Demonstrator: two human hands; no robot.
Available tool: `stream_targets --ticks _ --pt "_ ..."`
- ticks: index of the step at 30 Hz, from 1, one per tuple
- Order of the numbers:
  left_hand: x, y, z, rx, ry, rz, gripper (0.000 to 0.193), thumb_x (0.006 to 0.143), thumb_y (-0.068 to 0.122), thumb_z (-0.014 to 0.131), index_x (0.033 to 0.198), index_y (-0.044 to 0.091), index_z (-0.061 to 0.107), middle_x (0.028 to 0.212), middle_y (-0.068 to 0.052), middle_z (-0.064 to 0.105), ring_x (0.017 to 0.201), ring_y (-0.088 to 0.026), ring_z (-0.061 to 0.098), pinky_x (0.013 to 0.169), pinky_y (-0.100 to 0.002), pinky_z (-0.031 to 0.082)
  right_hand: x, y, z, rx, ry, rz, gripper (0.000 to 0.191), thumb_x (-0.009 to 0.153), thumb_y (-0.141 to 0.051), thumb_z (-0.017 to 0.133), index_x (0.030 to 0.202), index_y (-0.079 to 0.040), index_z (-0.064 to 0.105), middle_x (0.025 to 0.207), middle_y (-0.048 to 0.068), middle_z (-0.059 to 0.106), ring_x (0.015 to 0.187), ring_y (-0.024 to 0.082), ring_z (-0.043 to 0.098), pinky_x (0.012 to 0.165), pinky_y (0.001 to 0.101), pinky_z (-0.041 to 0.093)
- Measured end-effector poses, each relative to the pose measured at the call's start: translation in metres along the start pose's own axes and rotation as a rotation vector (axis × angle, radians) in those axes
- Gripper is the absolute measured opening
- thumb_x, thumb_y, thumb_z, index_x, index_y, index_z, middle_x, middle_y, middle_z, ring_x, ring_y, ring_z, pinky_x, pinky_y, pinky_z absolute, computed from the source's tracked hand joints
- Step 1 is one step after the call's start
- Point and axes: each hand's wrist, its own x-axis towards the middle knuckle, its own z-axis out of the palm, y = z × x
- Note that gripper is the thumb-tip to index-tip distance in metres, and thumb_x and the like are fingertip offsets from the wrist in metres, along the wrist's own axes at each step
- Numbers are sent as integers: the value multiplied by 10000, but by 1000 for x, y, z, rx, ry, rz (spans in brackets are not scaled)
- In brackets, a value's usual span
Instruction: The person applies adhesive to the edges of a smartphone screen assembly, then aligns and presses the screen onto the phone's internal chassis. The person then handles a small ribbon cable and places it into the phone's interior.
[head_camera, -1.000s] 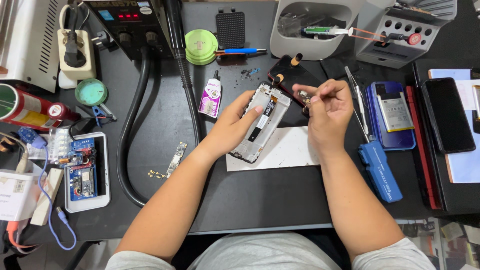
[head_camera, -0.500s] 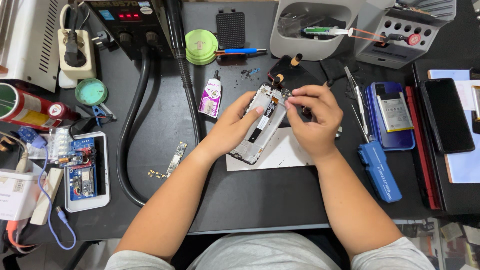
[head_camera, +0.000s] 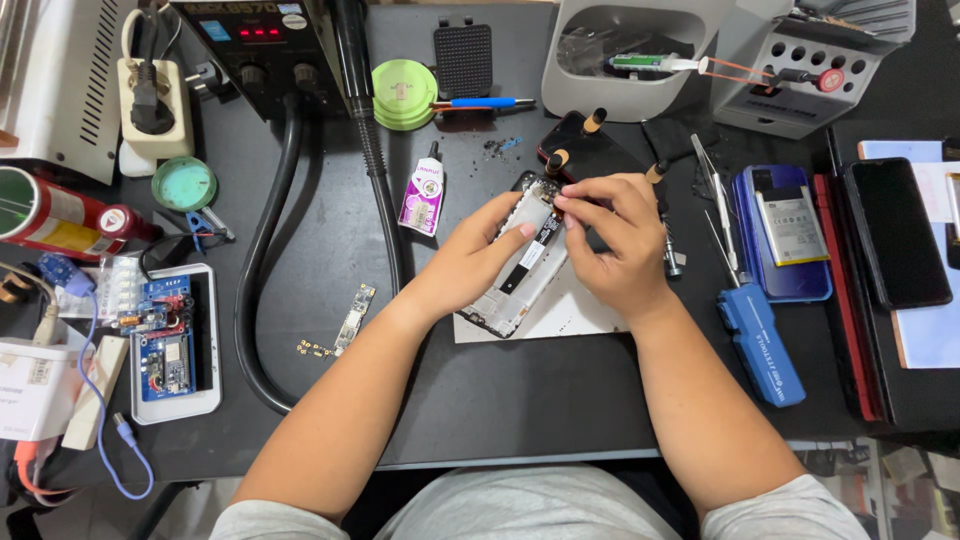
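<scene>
Opened phone frame (head_camera: 522, 268) lies tilted at the centre of the black work mat (head_camera: 500, 410), lower end resting on a white paper sheet (head_camera: 560, 318). All positions below are taken from this frame.

Left hand (head_camera: 470, 262): cradles the frame's left edge, fingers curled under and around it, thumb pressed on the inner face. Closed on the frame.

Right hand (head_camera: 615, 240): over the frame's upper right, thumb and forefinger pressed together at its top end. Whether a small part sits between the tips cannot be told.

Just left of the frame: small glue tube (head_camera: 423, 192), purple label. Further left and lower: narrow loose circuit board (head_camera: 354, 318), and beyond it a black hose (head_camera: 262, 270) curving down the mat.

Above the frame: stack of green round discs (head_camera: 403, 94) with a blue pen (head_camera: 480, 103) beside it.

Right of the frame: tweezers (head_camera: 715, 205), a blue phone back with battery showing (head_camera: 790, 235), a blue tool handle (head_camera: 760, 345) below these.

Far left: white tray holding a blue board (head_camera: 170, 345).
</scene>
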Motion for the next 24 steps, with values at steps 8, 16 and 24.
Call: stream_targets --ticks 8,16,24 --pt "0 -4 1 -38 5 -24 399 1060 198 564 1401 -9 541 1225 -64 682 1140 -98 610 995 -277 501 0 -2 -1 -108 -63 13 229 862 -25 756 1084 -77 770 1055 47 633 995 262 561 886 392 438" --pt "2 -2 -2 -47 97 -34 196 1072 236 570 1080 41 593 908 23 585 853 -29 523 738 -224 461 1 -13 6 -174 -112 -59 261 874 -137 794 1132 -127 757 1117 61 622 1046 284 573 887 414 435" --pt "4 1 -2 -94 173 -37 262 1105 260 545 920 73 553 785 73 509 725 3 424 585 -208 377 0 -9 6 -8 -121 -82 317 902 -154 794 1186 -62 687 1189 100 653 1062 301 623 923 418 491"
